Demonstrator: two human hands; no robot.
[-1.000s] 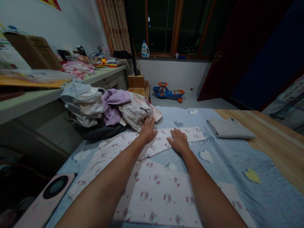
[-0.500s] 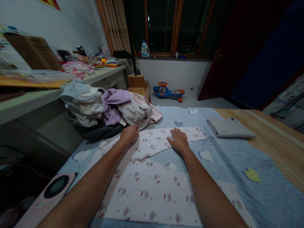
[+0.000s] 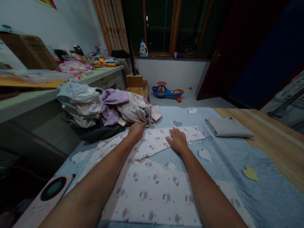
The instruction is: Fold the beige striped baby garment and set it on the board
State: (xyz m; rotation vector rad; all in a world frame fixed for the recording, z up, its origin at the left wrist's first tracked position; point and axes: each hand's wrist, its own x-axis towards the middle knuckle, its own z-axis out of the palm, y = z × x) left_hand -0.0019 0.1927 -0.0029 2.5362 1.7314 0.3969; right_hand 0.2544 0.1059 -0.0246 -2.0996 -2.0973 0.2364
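Observation:
A pale pink pajama top (image 3: 158, 190) with a printed cat-face pattern lies spread in front of me. One of its sleeves (image 3: 152, 146) is laid across the upper body, pointing right. My left hand (image 3: 137, 131) is closed at the upper edge of this sleeve, right against the clothes pile; its fingertips are partly hidden, so what they grip does not show. Flat on the sleeve, nearer its cuff, rests my right hand (image 3: 177, 140) with the fingers apart. The other sleeve (image 3: 234, 198) shows beyond my right forearm.
Rumpled clothes (image 3: 111, 106) are heaped at the back left. A folded grey garment (image 3: 229, 127) lies to the right on the blue patterned blanket (image 3: 213, 171). A pink device with a dark round panel (image 3: 52, 189) sits at lower left. A cluttered desk (image 3: 51, 98) borders the left side.
My left hand has slid right and slightly away from me along the sleeve's upper edge, up to the clothes pile. My right hand stays in place on the sleeve. The view has shifted slightly.

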